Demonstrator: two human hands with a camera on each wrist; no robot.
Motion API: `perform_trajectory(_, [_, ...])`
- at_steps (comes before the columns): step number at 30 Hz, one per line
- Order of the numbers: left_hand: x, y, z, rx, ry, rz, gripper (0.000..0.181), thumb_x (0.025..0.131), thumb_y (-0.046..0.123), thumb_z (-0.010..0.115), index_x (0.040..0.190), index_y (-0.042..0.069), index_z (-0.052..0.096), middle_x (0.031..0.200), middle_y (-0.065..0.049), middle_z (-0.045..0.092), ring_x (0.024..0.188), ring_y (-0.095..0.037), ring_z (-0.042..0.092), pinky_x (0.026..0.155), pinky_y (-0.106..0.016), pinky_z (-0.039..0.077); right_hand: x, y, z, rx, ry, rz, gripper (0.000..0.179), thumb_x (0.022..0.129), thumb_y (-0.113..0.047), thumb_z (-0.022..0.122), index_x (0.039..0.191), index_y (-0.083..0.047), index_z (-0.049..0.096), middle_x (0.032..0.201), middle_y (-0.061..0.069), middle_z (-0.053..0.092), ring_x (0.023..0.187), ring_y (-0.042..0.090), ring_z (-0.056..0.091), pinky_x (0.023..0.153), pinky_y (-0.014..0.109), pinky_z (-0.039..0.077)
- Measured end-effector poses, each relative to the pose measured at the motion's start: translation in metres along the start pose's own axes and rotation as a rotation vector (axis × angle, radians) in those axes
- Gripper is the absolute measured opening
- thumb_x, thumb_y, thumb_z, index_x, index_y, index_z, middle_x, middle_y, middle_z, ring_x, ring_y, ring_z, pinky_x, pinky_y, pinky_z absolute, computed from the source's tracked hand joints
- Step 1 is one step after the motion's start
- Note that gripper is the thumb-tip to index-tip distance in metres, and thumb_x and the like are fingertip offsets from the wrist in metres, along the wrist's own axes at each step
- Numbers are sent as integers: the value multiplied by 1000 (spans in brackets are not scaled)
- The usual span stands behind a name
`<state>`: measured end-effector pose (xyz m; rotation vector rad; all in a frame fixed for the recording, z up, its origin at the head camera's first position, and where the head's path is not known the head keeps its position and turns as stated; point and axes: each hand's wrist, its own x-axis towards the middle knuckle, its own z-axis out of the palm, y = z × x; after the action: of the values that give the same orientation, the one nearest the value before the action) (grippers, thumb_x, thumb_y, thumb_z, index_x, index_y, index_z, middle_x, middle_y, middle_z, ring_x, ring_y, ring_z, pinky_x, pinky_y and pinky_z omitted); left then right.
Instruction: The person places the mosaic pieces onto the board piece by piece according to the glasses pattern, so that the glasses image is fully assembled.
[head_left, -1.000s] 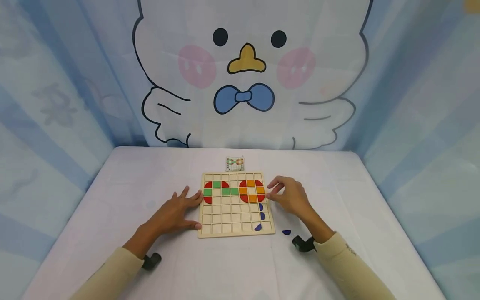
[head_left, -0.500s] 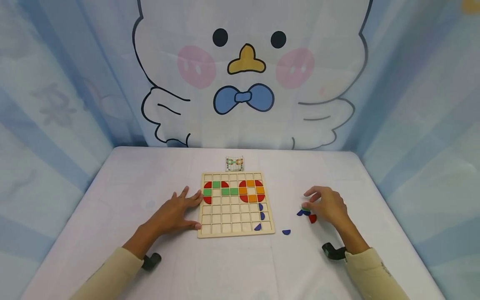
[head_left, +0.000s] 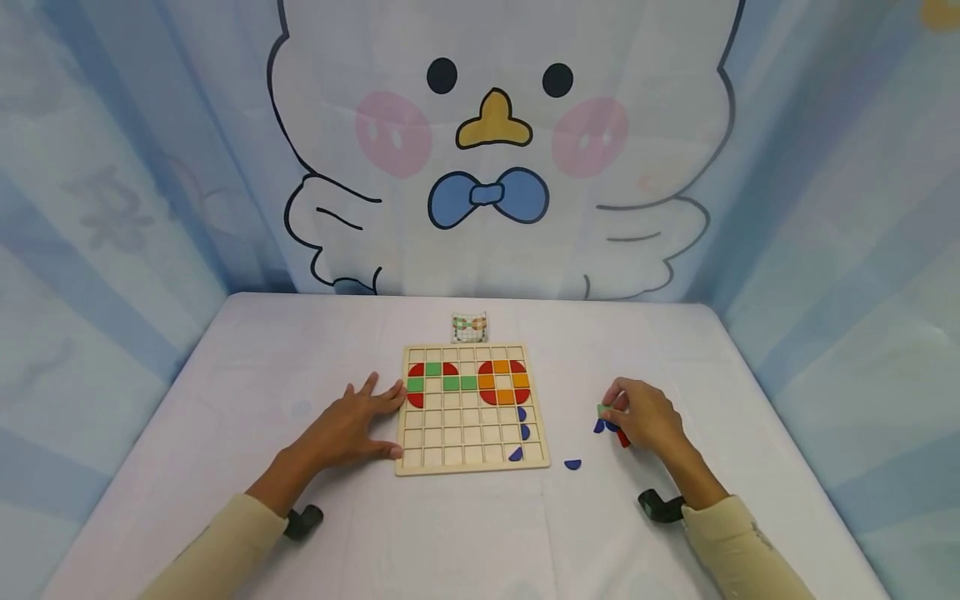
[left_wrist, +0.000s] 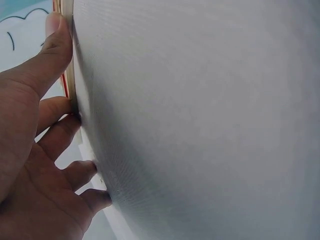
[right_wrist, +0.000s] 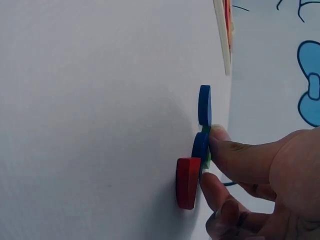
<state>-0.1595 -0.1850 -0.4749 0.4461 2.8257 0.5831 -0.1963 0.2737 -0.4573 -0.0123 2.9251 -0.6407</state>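
My left hand (head_left: 351, 423) rests with spread fingers on the table, thumb and fingertips at the left edge of a wooden grid board (head_left: 472, 437). Red, green and orange pieces fill some cells of its upper rows. Several blue pieces (head_left: 525, 432) lie down its right side. To the right of the board, my right hand (head_left: 647, 415) pinches a green square piece (head_left: 602, 411) between thumb and fingers. Just under it lie blue pieces (right_wrist: 204, 105) and a thick red piece (right_wrist: 187, 183); in the right wrist view they partly hide the green one.
A small pattern card (head_left: 470, 328) stands behind the board. One blue half-round piece (head_left: 573, 464) lies on the white tablecloth (head_left: 480, 542) near the board's lower right corner. A printed curtain (head_left: 487, 250) closes off the back.
My right hand has left the board's right edge and gone right to the loose pieces. Its fingers have closed on the green piece. My left hand stays put.
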Motion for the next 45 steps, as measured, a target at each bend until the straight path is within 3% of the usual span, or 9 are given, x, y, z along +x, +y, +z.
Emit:
perform_trajectory(8, [0,-1,0,-2,6,3,100,79,49,91,161,15,46,170,-8,40,162,-50,19,127,-72,23,3,-13,7,7,15,-14,20,97,-23,80,101,-13,64,93,7,69,75,21,60,59,31,44])
perform_trajectory(12, [0,-1,-1,-1,6,8,99,79,49,91,160,14,46,170,-8,41,162,-50,19,127,-72,22,6,-24,13,61,45,-30,19,96,-21,81,100,-14,63,92,7,69,76,21,60,60,31,43])
perform_trajectory(22, [0,-1,1,2,1,4,99,79,50,91,160,15,46,170,-8,40,162,-49,20,127,-72,23,12,-80,31,207,81,-125,13,93,-18,83,98,-17,72,88,2,68,79,22,53,69,33,42])
perform_trajectory(35, [0,-2,1,2,7,26,99,79,50,91,160,13,47,169,-8,42,162,-51,21,126,-72,24,18,-156,65,294,32,-334,17,86,-22,90,90,-22,74,79,-8,71,75,12,61,63,29,46])
perform_trajectory(40, [0,-2,0,-1,1,34,99,79,51,90,160,13,47,169,-8,41,162,-51,21,125,-74,24,24,-178,76,270,-11,-397,15,87,-22,89,91,-20,75,81,-5,73,73,12,62,59,27,47])
perform_trajectory(45, [0,-3,-1,0,3,37,99,79,51,90,160,13,47,169,-8,41,162,-51,21,124,-75,25,33,-197,86,212,-61,-398,15,89,-20,88,88,-21,73,78,-4,70,69,12,60,55,26,43])
